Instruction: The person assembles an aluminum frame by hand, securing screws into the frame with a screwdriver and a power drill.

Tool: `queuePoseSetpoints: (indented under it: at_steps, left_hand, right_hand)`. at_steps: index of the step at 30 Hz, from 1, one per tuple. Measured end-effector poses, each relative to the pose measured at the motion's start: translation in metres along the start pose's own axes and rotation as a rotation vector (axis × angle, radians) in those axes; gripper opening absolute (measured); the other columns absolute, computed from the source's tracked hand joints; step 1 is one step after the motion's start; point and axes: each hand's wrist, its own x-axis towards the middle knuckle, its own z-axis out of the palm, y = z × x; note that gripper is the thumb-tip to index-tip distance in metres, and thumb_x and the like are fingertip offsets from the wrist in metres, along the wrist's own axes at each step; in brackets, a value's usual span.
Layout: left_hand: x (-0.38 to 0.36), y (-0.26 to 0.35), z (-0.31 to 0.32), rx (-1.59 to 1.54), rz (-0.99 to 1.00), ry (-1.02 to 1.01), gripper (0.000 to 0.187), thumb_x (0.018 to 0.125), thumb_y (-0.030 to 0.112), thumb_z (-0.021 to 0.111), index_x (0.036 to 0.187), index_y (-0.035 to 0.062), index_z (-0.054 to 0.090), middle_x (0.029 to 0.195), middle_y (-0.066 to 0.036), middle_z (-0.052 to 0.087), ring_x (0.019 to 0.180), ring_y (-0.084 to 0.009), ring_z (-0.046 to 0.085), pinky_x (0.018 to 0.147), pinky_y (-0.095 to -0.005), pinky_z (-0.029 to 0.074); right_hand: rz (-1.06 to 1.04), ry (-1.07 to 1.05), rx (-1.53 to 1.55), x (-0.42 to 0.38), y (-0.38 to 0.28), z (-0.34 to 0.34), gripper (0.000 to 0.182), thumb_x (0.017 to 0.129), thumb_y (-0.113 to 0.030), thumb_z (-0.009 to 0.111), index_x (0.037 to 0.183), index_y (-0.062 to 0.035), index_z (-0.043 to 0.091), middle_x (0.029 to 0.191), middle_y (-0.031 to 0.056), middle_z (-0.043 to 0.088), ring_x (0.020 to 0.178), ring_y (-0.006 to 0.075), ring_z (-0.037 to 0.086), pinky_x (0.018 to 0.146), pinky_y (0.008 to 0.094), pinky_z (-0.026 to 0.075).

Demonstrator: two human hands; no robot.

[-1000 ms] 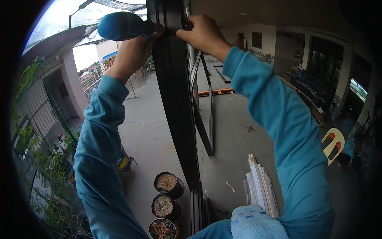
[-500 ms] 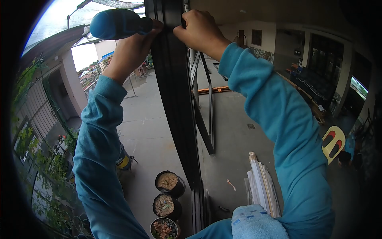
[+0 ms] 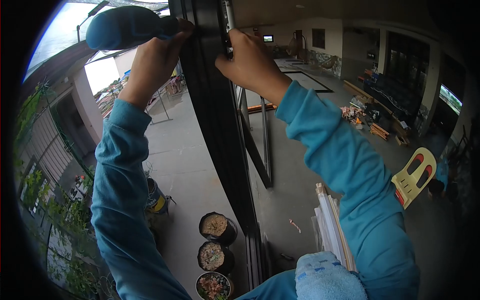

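Observation:
A tall dark metal frame runs from the top centre down to the floor. At its left side my left hand is closed around a blue and black screwdriver, whose thick handle points left; its tip is hidden near the frame. My right hand grips the frame's right edge near the top, fingers curled behind it, the thumb on the near side. A light blue towel lies over cloth at the bottom.
Potted plants stand on the floor left of the frame. Long wrapped strips lie to the right. A yellow chair is at the far right, with wood pieces behind it. Leafy plants line the left.
The view has shifted, showing more of the room at right. The screwdriver and my left hand appear slightly further left; both hands keep their hold.

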Motion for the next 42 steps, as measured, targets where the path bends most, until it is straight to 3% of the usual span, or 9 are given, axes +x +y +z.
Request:
queuePoseSetpoints:
  at_steps: [11, 16, 17, 18, 20, 30, 32, 34, 42]
  left_hand:
    - [-0.002, 0.002, 0.003, 0.014, 0.042, 0.095, 0.02, 0.098, 0.012, 0.048, 0.112, 0.0051, 0.06, 0.095, -0.015, 0.067, 0.086, -0.0262, 0.067, 0.071, -0.0329, 0.051]
    - [-0.003, 0.004, 0.003, -0.013, 0.027, 0.151, 0.02, 0.097, 0.01, 0.048, 0.112, 0.005, 0.06, 0.096, -0.013, 0.066, 0.086, -0.027, 0.067, 0.073, -0.0332, 0.051]
    - [0.0, 0.004, 0.0, 0.055, 0.228, 0.183, 0.021, 0.096, 0.01, 0.048, 0.113, 0.0048, 0.06, 0.097, -0.013, 0.066, 0.087, -0.0272, 0.066, 0.075, -0.0333, 0.05]
    - [0.002, 0.006, -0.006, 0.127, 0.427, 0.216, 0.021, 0.096, 0.009, 0.049, 0.114, 0.0046, 0.059, 0.098, -0.013, 0.066, 0.088, -0.0273, 0.066, 0.076, -0.0334, 0.05]
    - [-0.003, 0.013, -0.004, 0.064, 0.221, 0.145, 0.018, 0.089, 0.005, 0.055, 0.106, 0.0014, 0.06, 0.098, -0.016, 0.065, 0.09, -0.0294, 0.065, 0.075, -0.0339, 0.05]
    - [0.007, 0.032, -0.005, 0.044, 0.293, 0.305, 0.018, 0.083, 0.003, 0.058, 0.101, 0.004, 0.06, 0.089, -0.015, 0.063, 0.082, -0.0338, 0.062, 0.072, -0.0396, 0.049]
    - [0.016, 0.036, -0.004, 0.016, 0.128, 0.2, 0.016, 0.081, 0.001, 0.058, 0.097, 0.0029, 0.059, 0.087, -0.015, 0.062, 0.084, -0.0361, 0.061, 0.074, -0.0413, 0.05]
    - [0.016, 0.049, -0.007, -0.085, 0.031, 0.193, 0.017, 0.08, -0.001, 0.058, 0.098, 0.0015, 0.058, 0.089, -0.015, 0.062, 0.087, -0.0363, 0.061, 0.075, -0.0411, 0.05]
    - [0.008, 0.045, 0.014, 0.131, 0.164, 0.352, 0.026, 0.077, -0.005, 0.06, 0.102, 0.0003, 0.055, 0.099, -0.017, 0.059, 0.094, -0.0345, 0.058, 0.077, -0.0419, 0.05]
  right_hand:
    - [-0.181, 0.229, 0.136, -0.005, 0.008, 0.012, 0.02, 0.075, -0.012, 0.06, 0.067, 0.0036, 0.05, 0.066, 0.0191, 0.054, 0.063, 0.0343, 0.058, 0.06, 0.0439, 0.045]
    - [-0.078, -0.056, -0.026, -0.006, 0.003, -0.007, 0.03, 0.076, -0.016, 0.066, 0.096, 0.0037, 0.056, 0.092, 0.021, 0.059, 0.078, 0.0365, 0.063, 0.074, 0.0419, 0.053]
    - [-0.083, -0.05, -0.026, -0.005, -0.001, -0.009, 0.03, 0.076, -0.016, 0.066, 0.096, 0.0037, 0.056, 0.092, 0.021, 0.059, 0.078, 0.0365, 0.063, 0.074, 0.0419, 0.053]
    - [-0.27, 0.107, 0.08, -0.007, -0.012, -0.012, 0.036, 0.077, -0.018, 0.067, 0.105, 0.0003, 0.054, 0.1, 0.0185, 0.057, 0.086, 0.0342, 0.061, 0.076, 0.0411, 0.052]
    - [-0.56, 0.278, 0.392, -0.005, -0.041, -0.02, 0.053, 0.077, -0.021, 0.07, 0.123, -0.007, 0.048, 0.119, 0.0161, 0.05, 0.107, 0.0316, 0.055, 0.088, 0.0399, 0.051]
    - [-0.73, 0.614, 0.826, 0.006, -0.072, -0.044, 0.02, 0.081, -0.022, 0.068, 0.091, -0.0052, 0.064, 0.092, 0.012, 0.063, 0.085, 0.0218, 0.065, 0.072, 0.0331, 0.051]
    - [-0.373, 0.309, 0.756, 0.009, -0.043, -0.043, 0.024, 0.08, -0.021, 0.07, 0.094, -0.0036, 0.062, 0.083, 0.0119, 0.065, 0.075, 0.0221, 0.065, 0.07, 0.0335, 0.052]
    - [-0.156, 0.29, 0.527, 0.013, -0.014, -0.022, 0.034, 0.077, -0.025, 0.072, 0.098, -0.0021, 0.06, 0.076, 0.0126, 0.065, 0.07, 0.0259, 0.066, 0.069, 0.0341, 0.052]
    - [0.021, 0.334, 0.454, 0.005, 0.017, 0.021, 0.043, 0.072, -0.025, 0.075, 0.102, -0.0014, 0.057, 0.081, 0.0147, 0.066, 0.081, 0.0324, 0.067, 0.073, 0.0382, 0.052]
